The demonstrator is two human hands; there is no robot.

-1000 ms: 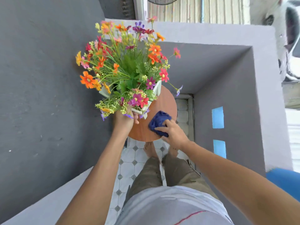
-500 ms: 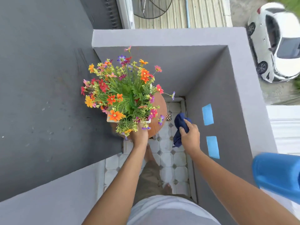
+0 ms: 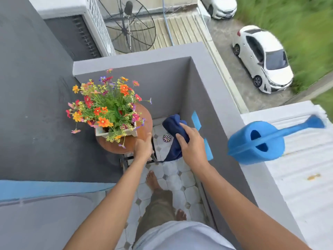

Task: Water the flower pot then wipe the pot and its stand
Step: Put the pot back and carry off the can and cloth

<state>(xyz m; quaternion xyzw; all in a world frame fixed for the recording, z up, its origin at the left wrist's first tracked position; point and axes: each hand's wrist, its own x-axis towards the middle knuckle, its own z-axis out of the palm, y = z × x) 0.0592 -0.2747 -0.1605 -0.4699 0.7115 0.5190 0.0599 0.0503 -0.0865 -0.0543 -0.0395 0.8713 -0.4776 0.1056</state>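
A white pot full of orange, red and purple flowers stands on a round brown stand in the balcony corner. My left hand rests at the stand's near right edge, fingers curled by the rim. Whether it grips the rim is unclear. My right hand holds a dark blue cloth in the air to the right of the stand, apart from it. A blue watering can sits on the grey balcony wall at the right.
Grey walls close in the narrow corner on three sides. The tiled floor has a metal drain beside the stand. My bare feet stand just behind it. Blue tape patches mark the right wall. Cars are parked far below.
My right hand lifted the cloth off the stand top and moved it right, clear of the stand. My left hand dropped from the pot to the stand's edge. The view pulled back.
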